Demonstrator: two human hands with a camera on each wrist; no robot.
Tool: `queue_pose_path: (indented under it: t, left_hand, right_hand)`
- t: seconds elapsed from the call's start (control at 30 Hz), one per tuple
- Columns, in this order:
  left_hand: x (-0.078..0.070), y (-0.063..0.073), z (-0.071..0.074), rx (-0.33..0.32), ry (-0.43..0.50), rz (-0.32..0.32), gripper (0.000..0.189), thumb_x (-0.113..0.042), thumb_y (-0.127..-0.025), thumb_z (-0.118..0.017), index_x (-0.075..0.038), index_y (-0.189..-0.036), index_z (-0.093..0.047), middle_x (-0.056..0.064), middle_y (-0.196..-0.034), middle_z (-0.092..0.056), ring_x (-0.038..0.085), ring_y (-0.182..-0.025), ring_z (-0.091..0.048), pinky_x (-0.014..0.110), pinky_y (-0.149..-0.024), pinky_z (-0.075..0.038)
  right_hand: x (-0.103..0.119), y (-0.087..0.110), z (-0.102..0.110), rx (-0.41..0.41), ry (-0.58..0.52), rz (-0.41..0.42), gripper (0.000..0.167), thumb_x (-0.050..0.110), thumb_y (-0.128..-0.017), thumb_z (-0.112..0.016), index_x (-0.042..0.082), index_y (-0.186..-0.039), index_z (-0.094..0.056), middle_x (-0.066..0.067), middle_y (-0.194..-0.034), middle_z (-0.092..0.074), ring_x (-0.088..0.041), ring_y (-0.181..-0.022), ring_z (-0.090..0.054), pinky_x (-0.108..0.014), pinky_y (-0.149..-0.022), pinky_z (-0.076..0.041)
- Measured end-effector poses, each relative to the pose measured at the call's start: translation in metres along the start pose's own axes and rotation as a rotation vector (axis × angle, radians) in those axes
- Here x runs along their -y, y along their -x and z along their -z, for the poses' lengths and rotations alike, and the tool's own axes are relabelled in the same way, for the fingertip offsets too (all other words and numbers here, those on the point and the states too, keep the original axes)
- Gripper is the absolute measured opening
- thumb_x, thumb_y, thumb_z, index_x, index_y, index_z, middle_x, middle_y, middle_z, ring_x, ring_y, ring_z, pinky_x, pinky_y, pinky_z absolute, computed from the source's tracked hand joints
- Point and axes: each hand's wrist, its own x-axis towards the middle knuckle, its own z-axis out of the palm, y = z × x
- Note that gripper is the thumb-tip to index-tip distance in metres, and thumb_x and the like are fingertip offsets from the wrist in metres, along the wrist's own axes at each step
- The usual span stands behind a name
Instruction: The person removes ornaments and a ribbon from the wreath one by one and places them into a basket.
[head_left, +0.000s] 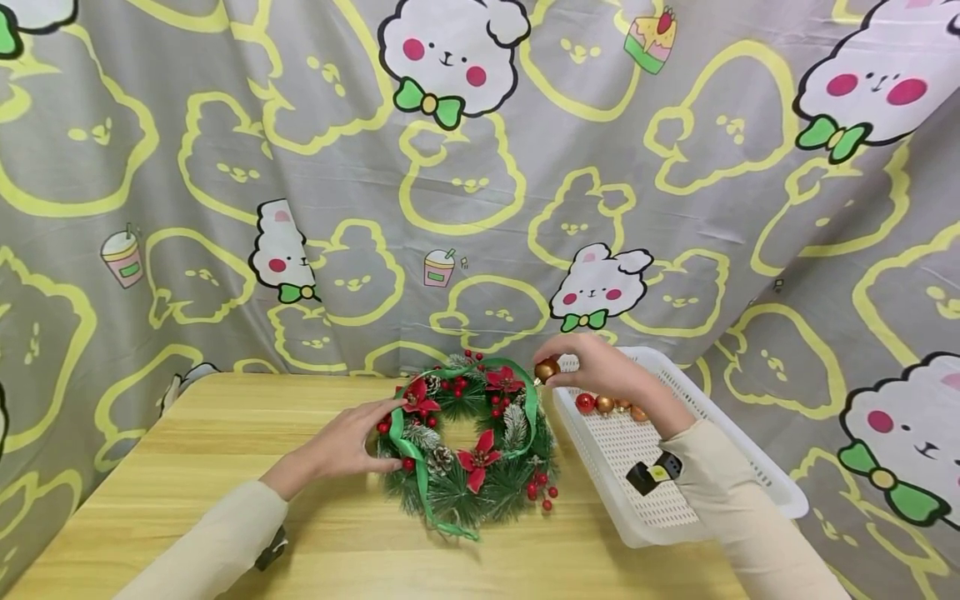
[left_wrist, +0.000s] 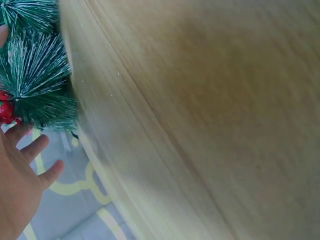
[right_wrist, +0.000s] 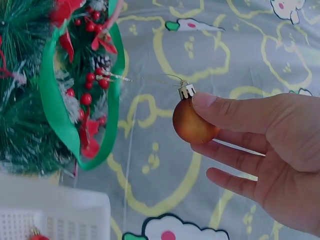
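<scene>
A green pine wreath [head_left: 450, 492] with red poinsettias, berries, pine cones and a loose green ribbon [head_left: 422, 479] lies on the wooden table. My left hand [head_left: 341, 442] rests against its left side with fingers spread; in the left wrist view the fingers [left_wrist: 35, 149] sit by the needles and red berries. Between thumb and fingers, my right hand [head_left: 592, 367] pinches a gold-brown Christmas ball [right_wrist: 192, 121] with a metal cap and a thin gold string. That ball is beside the wreath's upper right, over the basket's near rim.
A white plastic basket [head_left: 600, 492] stands right of the wreath. Inside it are a red ball [head_left: 585, 403] and several gold-brown balls [head_left: 604, 404]. Behind the table [head_left: 247, 433] hangs a grey patterned curtain [head_left: 480, 275].
</scene>
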Motion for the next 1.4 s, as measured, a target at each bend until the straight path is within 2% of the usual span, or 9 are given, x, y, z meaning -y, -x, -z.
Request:
queue_pose_path:
  t: [0.27,0.43,0.6,0.83,1.03,1.2,1.4]
  left_hand:
    - [0.002,-0.001,-0.002,-0.009,-0.011,-0.02,0.103,-0.075,-0.079,-0.069,-0.02,-0.159,-0.036,0.017,-0.156,-0.047,0.044,-0.139,-0.049,0.069,-0.111,-0.038]
    - [0.002,-0.001,-0.002,-0.014,-0.014,-0.024,0.103,-0.075,-0.079,-0.069,-0.02,-0.159,-0.036,0.016,-0.155,-0.048,0.043,-0.139,-0.049,0.069,-0.11,-0.039]
    - [0.002,0.0,-0.002,-0.018,-0.011,-0.032,0.102,-0.074,-0.079,-0.07,-0.02,-0.159,-0.037,0.016,-0.155,-0.048,0.043,-0.139,-0.049,0.069,-0.11,-0.039]
    - [0.0,0.0,-0.001,-0.022,-0.005,-0.032,0.102,-0.073,-0.079,-0.071,-0.019,-0.158,-0.037,0.017,-0.154,-0.049,0.044,-0.138,-0.05,0.068,-0.109,-0.041]
    - [-0.001,0.0,0.0,-0.021,-0.001,-0.031,0.101,-0.073,-0.079,-0.071,-0.02,-0.159,-0.037,0.017,-0.155,-0.048,0.044,-0.138,-0.05,0.069,-0.11,-0.039]
    - [-0.002,0.0,0.0,-0.018,-0.002,-0.028,0.101,-0.073,-0.079,-0.071,-0.021,-0.159,-0.037,0.017,-0.155,-0.048,0.044,-0.138,-0.05,0.069,-0.109,-0.04]
    - [-0.001,0.0,-0.002,-0.012,-0.004,-0.024,0.1,-0.072,-0.08,-0.071,-0.022,-0.159,-0.036,0.017,-0.156,-0.047,0.044,-0.138,-0.049,0.069,-0.11,-0.039]
  right_hand:
    - [-0.019,0.019,0.015,-0.033,0.032,-0.058,0.03,0.007,-0.088,-0.078,0.008,-0.118,-0.074,-0.007,-0.113,-0.076,-0.026,-0.103,-0.071,-0.049,-0.087,-0.058]
    - [-0.034,0.031,0.021,-0.033,0.048,-0.135,0.03,0.008,-0.089,-0.077,0.005,-0.12,-0.074,-0.01,-0.113,-0.076,-0.028,-0.103,-0.07,-0.05,-0.086,-0.058]
    - [-0.045,0.041,0.027,-0.019,0.034,-0.217,0.034,0.006,-0.09,-0.075,0.002,-0.124,-0.072,-0.016,-0.121,-0.073,-0.035,-0.112,-0.068,-0.054,-0.093,-0.056]
    - [-0.062,0.049,0.03,-0.006,0.055,-0.241,0.031,0.005,-0.09,-0.075,-0.002,-0.12,-0.072,-0.02,-0.116,-0.074,-0.039,-0.108,-0.068,-0.056,-0.093,-0.056]
    - [-0.082,0.055,0.026,0.01,0.056,-0.249,0.029,0.001,-0.088,-0.075,-0.004,-0.116,-0.073,-0.019,-0.111,-0.075,-0.038,-0.105,-0.07,-0.054,-0.09,-0.057]
    - [-0.096,0.059,0.018,0.041,0.053,-0.297,0.03,0.0,-0.086,-0.075,-0.003,-0.116,-0.074,-0.019,-0.11,-0.076,-0.037,-0.104,-0.07,-0.053,-0.09,-0.058]
    - [-0.11,0.06,0.004,0.071,0.034,-0.327,0.029,-0.004,-0.082,-0.076,-0.003,-0.11,-0.076,-0.014,-0.101,-0.078,-0.023,-0.089,-0.071,-0.036,-0.079,-0.059]
